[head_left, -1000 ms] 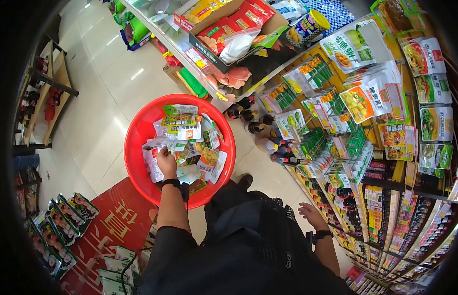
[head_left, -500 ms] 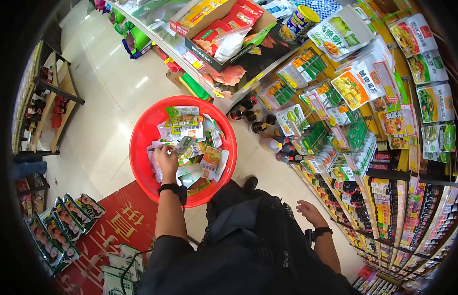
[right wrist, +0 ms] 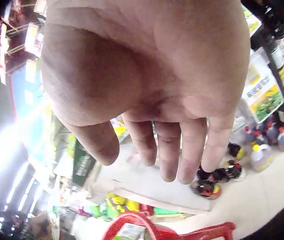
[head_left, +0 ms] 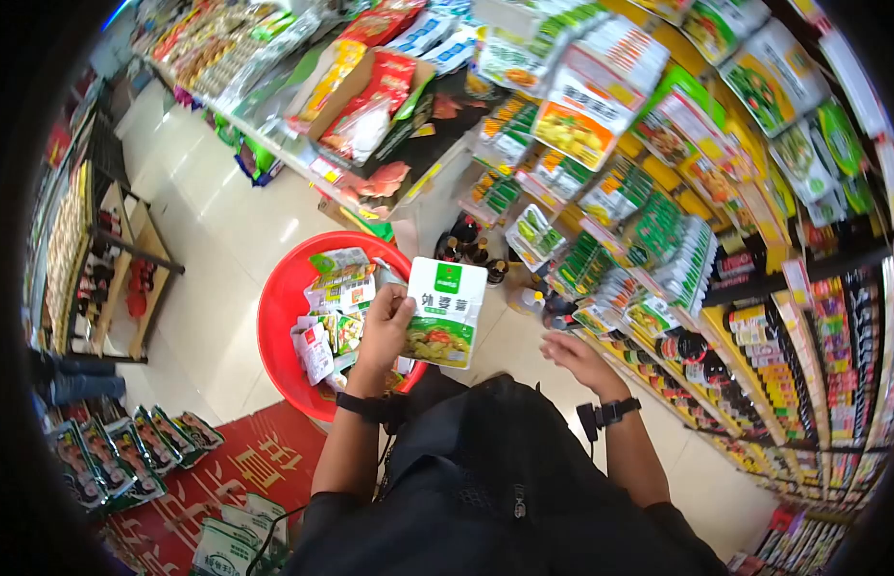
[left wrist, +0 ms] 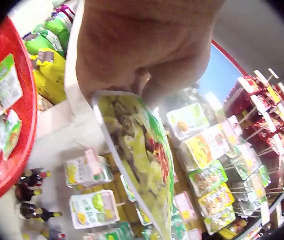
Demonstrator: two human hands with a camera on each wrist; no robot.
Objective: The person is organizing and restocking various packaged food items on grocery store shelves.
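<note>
My left hand point(head_left: 383, 331) pinches the edge of a flat pouch of pickled vegetables point(head_left: 444, 312), white on top with a green lower part and a food picture. In the left wrist view the pouch point(left wrist: 137, 155) is seen nearly edge-on, with green and red pieces showing through its clear side. Below and to the left is a red basin point(head_left: 274, 331) holding several similar packets point(head_left: 317, 350). My right hand point(head_left: 579, 360) is in the air to the right of the pouch, fingers loosely extended and holding nothing; the right wrist view shows its bare palm point(right wrist: 152, 65).
A rack of hanging food pouches point(head_left: 581, 106) fills the right side, with bottles point(head_left: 471, 245) on the floor beneath. A display counter with an open carton point(head_left: 365, 106) stands ahead. A red mat point(head_left: 245, 461) lies at lower left, and a wooden shelf point(head_left: 130, 259) is further left.
My left hand has come up out of the basin with the pouch, moving right towards my middle. My right hand has moved up and slightly left. The head view has shifted towards the rack.
</note>
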